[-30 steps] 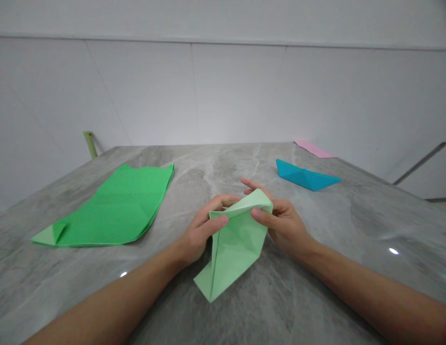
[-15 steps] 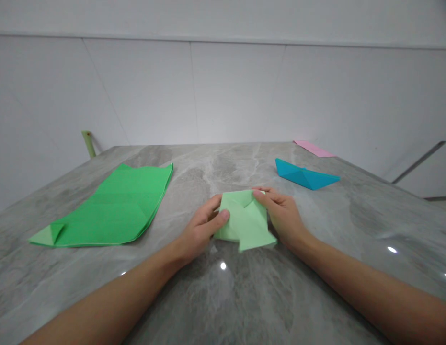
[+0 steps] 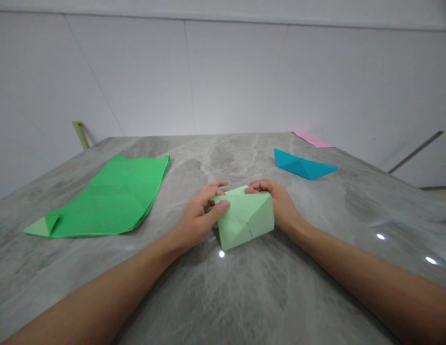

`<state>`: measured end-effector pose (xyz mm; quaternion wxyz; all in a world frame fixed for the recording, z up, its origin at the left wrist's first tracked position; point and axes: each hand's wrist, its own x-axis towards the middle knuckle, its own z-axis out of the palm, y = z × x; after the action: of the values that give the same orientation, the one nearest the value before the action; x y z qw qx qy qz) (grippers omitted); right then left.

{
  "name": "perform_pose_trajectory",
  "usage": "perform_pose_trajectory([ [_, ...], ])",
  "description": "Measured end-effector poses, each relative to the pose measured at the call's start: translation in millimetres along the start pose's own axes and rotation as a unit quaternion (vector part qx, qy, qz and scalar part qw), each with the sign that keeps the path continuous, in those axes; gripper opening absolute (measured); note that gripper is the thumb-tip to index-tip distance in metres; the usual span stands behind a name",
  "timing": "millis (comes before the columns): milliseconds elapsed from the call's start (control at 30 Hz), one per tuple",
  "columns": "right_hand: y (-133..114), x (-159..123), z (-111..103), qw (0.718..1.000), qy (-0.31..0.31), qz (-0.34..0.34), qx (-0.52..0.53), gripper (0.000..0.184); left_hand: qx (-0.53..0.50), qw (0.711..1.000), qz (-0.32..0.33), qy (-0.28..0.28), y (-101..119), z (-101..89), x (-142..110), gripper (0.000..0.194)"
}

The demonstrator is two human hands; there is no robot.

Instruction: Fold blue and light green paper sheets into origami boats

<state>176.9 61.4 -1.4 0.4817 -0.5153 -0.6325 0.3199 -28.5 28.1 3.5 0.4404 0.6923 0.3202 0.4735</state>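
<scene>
A light green folded paper [image 3: 246,218] is held up between my two hands, just over the table near its middle. My left hand [image 3: 203,211] grips its left side, thumb on the near face and fingers behind. At the upper right of the paper, my right hand [image 3: 276,201] has its fingers curled at the back edge, and part of them is hidden behind the sheet. The near face shows diagonal creases and a small slit low down. A flap of the same paper stands up behind its top edge.
On the left of the grey marbled table [image 3: 194,297] lies a stack of bright green paper [image 3: 118,196] with one corner turned up. A blue paper boat [image 3: 305,165] stands at the right. Behind it, a pink paper [image 3: 314,139] lies by the far edge, near the white wall [image 3: 237,76].
The light green paper has been turned over or refolded, so a creased, wider face now points at me. Both hands still hold it. The view has tilted slightly downward.
</scene>
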Motion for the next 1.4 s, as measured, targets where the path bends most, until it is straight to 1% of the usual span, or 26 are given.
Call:
perform_pose_trajectory([
  [33,-2.6,-1.5,-1.2,0.999,0.008,-0.035,0.011,0.023,-0.001,1.0,-0.008,0.021,-1.5,0.2,1.2,0.024],
  [100,-9.5,-6.2,-4.2,0.993,-0.023,-0.111,0.046,0.028,-0.013,0.998,-0.028,0.061,-4.6,0.7,3.0,0.027],
  [133,-13.1,-9.1,-5.7,0.987,-0.022,-0.149,0.053,0.03,-0.017,0.996,-0.036,0.075,-6.0,0.9,3.6,0.028],
  [167,-16.3,-11.9,-7.2,0.982,-0.003,-0.182,0.042,0.032,-0.015,0.995,-0.04,0.085,-7.2,1.2,3.9,0.028],
  [233,-21.0,-16.5,-9.6,0.972,0.054,-0.228,0.002,0.033,0.011,0.995,-0.038,0.092,-8.7,1.4,4.0,0.028],
  [267,-22.3,-18.1,-10.5,0.968,0.073,-0.24,-0.016,0.034,0.031,0.995,-0.033,0.093,-9.3,1.4,3.9,0.028],
  [300,-23.0,-19.2,-10.9,0.967,0.076,-0.243,-0.027,0.034,0.051,0.994,-0.028,0.093,-9.7,1.5,3.7,0.028],
  [333,-23.3,-19.8,-10.9,0.97,0.061,-0.236,-0.028,0.034,0.069,0.993,-0.025,0.094,-10.1,1.5,3.5,0.028],
  [367,-23.3,-20.1,-10.4,0.975,0.031,-0.219,-0.024,0.033,0.084,0.992,-0.024,0.094,-10.5,1.5,3.3,0.028],
  [467,-23.4,-20.7,-6.7,0.987,-0.062,-0.149,0.014,0.029,0.135,0.987,-0.021,0.087,-11.1,1.4,2.7,0.026],
  [533,-23.6,-21.2,-3.8,0.987,-0.093,-0.121,0.048,0.028,0.172,0.982,-0.009,0.08,-10.4,1.4,2.1,0.022],
  [600,-23.3,-21.6,-1.7,0.986,-0.11,-0.102,0.075,0.026,0.194,0.978,0.025,0.074,-8.2,1.4,1.0,0.017],
  [633,-22.7,-21.6,-1.1,0.985,-0.117,-0.093,0.084,0.026,0.2,0.976,0.049,0.069,-6.7,1.5,0.3,0.023],
  [700,-20.8,-21.4,-0.4,0.984,-0.125,-0.083,0.096,0.025,0.209,0.972,0.1,0.045,-3.2,2.1,-1.2,0.036],
  [733,-19.7,-21.2,-0.2,0.983,-0.13,-0.081,0.099,0.024,0.214,0.969,0.123,0.028,-1.5,2.6,-1.8,0.039],
  [800,-17.9,-21.0,0.4,0.982,-0.14,-0.081,0.101,0.024,0.22,0.964,0.146,0.002,1.2,3.7,-2.7,0.034],
  [833,-17.4,-20.9,0.7,0.981,-0.144,-0.081,0.101,0.025,0.22,0.964,0.147,0.0,2.1,4.4,-2.8,0.029],
  [967,-17.3,-20.7,2.0,0.981,-0.145,-0.078,0.107,0.027,0.219,0.967,0.128,0.037,3.2,6.1,-2.0,0.013],
  [1033,-17.0,-20.4,2.2,0.981,-0.141,-0.072,0.108,0.028,0.226,0.965,0.13,0.04,3.0,6.2,-1.5,0.01],
  [1200,-15.3,-19.1,1.4,0.982,-0.139,-0.071,0.103,0.03,0.249,0.955,0.157,0.046,2.1,5.1,-1.6,0.007],
  [1400,-19.5,-18.4,-1.1,0.982,-0.143,-0.093,0.079,0.027,0.221,0.963,0.13,0.086,0.6,5.8,-2.5,0.009],
])
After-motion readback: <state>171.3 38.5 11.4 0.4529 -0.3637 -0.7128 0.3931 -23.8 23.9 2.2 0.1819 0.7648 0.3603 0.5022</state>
